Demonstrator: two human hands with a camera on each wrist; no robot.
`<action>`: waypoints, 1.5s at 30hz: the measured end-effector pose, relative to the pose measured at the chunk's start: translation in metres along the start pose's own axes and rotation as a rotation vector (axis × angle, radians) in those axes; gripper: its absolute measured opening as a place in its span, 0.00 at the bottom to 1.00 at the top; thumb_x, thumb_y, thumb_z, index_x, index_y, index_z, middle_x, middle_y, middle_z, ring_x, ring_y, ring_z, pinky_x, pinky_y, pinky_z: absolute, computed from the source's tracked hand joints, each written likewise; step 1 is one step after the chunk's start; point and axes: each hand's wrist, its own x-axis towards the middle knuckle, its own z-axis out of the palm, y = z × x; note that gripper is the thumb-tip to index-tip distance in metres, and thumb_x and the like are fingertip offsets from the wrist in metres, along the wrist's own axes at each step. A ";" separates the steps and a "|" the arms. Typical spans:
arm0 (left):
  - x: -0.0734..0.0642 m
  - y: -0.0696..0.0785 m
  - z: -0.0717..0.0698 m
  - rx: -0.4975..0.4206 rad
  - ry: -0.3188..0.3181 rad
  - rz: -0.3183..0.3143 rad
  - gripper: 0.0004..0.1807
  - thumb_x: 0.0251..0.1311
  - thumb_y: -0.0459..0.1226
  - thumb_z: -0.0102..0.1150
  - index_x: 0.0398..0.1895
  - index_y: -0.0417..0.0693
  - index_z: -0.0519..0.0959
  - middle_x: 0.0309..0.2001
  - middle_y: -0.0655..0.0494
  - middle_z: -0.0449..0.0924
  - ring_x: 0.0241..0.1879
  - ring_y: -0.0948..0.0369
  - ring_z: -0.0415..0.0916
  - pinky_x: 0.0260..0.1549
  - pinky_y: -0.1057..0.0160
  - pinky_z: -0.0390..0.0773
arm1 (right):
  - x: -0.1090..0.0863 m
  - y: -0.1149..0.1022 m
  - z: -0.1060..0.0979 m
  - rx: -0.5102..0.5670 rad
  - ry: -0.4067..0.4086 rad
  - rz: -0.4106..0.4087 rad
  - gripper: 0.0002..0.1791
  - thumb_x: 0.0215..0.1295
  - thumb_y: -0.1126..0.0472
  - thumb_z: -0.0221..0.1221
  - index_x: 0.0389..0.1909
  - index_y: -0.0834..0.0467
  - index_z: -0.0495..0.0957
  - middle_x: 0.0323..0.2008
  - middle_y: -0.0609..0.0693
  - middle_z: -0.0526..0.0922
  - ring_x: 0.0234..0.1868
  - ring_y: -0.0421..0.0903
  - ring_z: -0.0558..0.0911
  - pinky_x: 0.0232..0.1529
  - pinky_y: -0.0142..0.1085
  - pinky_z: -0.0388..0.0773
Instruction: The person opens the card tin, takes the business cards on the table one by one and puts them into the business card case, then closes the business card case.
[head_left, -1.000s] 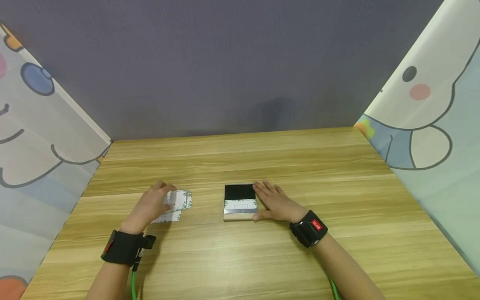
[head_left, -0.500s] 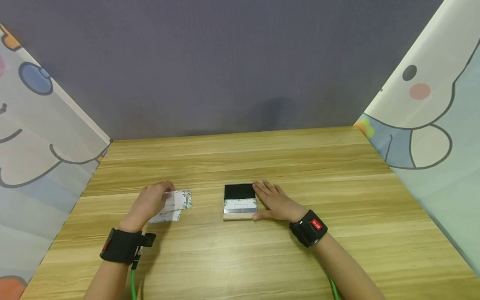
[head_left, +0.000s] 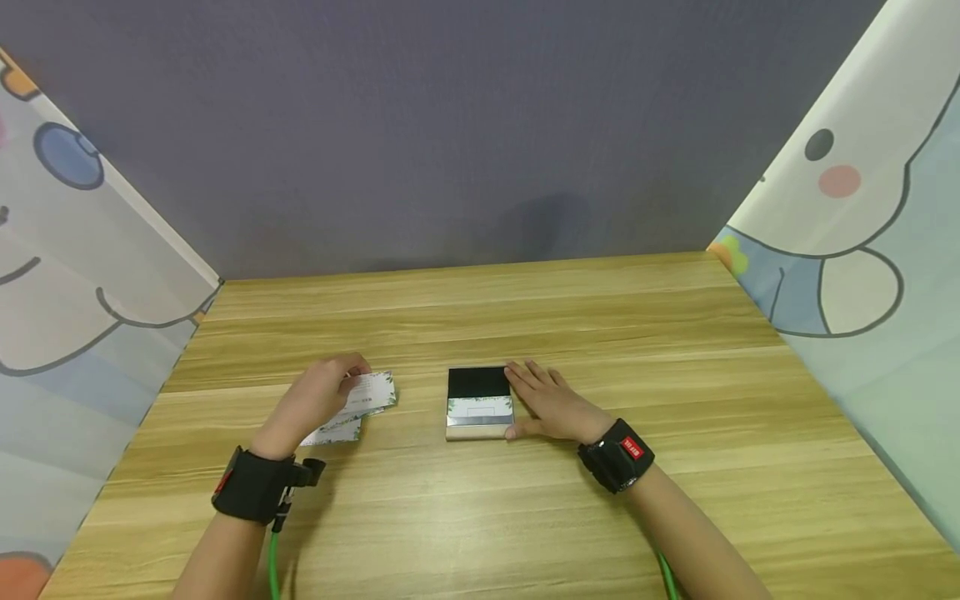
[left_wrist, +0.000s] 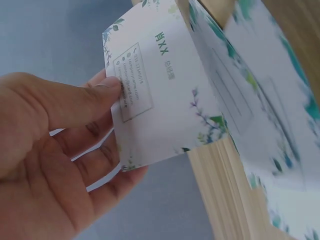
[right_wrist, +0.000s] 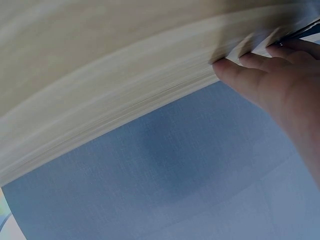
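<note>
My left hand (head_left: 317, 398) pinches a white business card (left_wrist: 165, 85) with leafy corners and printed text, thumb on its face and fingers behind it. Below and beside it more floral business cards (head_left: 341, 431) lie overlapping on the table. At the middle of the table lies an open card case (head_left: 477, 433) with a black inner side and a light metal edge. A floral card (head_left: 481, 407) sits inside the case. The right hand (head_left: 553, 411) rests with fairly straight fingers at the case's right side, thumb by the near corner; the right wrist view shows its fingertips down on the table.
The wood-grain table (head_left: 465, 525) stretches on all sides of the hands. A grey-blue panel (head_left: 465, 133) stands along its far edge, with cartoon-printed walls at left and right. A black wristband (head_left: 252, 487) with a green cable is on each wrist.
My left hand has moved right and slightly away, lifting one card off the overlapping ones and shifting it rightward. The right hand and the card case have stayed put.
</note>
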 end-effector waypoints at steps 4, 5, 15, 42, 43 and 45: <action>0.007 0.011 0.004 -0.005 0.004 0.027 0.10 0.57 0.26 0.55 0.40 0.43 0.79 0.36 0.48 0.82 0.25 0.63 0.72 0.23 0.66 0.70 | 0.000 0.001 0.000 -0.004 -0.001 0.003 0.52 0.54 0.35 0.54 0.70 0.63 0.45 0.72 0.57 0.45 0.71 0.60 0.43 0.66 0.59 0.46; 0.009 0.014 0.005 -0.006 0.006 0.036 0.10 0.57 0.26 0.55 0.40 0.43 0.79 0.36 0.48 0.82 0.24 0.64 0.71 0.23 0.66 0.69 | 0.001 0.001 0.000 -0.004 -0.002 0.004 0.53 0.54 0.35 0.54 0.70 0.63 0.45 0.72 0.57 0.45 0.71 0.60 0.43 0.66 0.59 0.46; 0.031 0.046 0.015 -0.076 0.009 0.126 0.09 0.58 0.29 0.56 0.41 0.45 0.80 0.34 0.52 0.82 0.22 0.67 0.68 0.23 0.68 0.69 | 0.000 0.000 0.002 0.006 -0.005 0.009 0.53 0.54 0.35 0.54 0.70 0.63 0.45 0.72 0.57 0.45 0.71 0.60 0.43 0.66 0.59 0.45; 0.066 0.092 0.051 -0.219 -0.051 0.330 0.09 0.56 0.28 0.57 0.40 0.45 0.80 0.38 0.53 0.82 0.36 0.61 0.80 0.36 0.67 0.78 | 0.001 -0.001 0.001 0.000 -0.016 0.032 0.53 0.54 0.35 0.54 0.70 0.62 0.46 0.72 0.56 0.44 0.72 0.59 0.42 0.67 0.58 0.45; 0.066 0.092 0.053 -0.223 -0.051 0.333 0.09 0.56 0.28 0.57 0.40 0.45 0.81 0.37 0.53 0.83 0.36 0.61 0.80 0.36 0.67 0.78 | 0.001 -0.001 0.001 0.004 -0.016 0.031 0.52 0.54 0.35 0.55 0.70 0.63 0.46 0.72 0.56 0.44 0.72 0.59 0.42 0.67 0.58 0.44; 0.067 0.092 0.055 -0.226 -0.059 0.336 0.09 0.56 0.28 0.57 0.39 0.45 0.81 0.37 0.54 0.83 0.36 0.62 0.80 0.35 0.68 0.78 | 0.001 -0.002 0.001 0.009 -0.017 0.031 0.52 0.54 0.35 0.55 0.70 0.63 0.46 0.72 0.57 0.44 0.72 0.59 0.42 0.67 0.58 0.44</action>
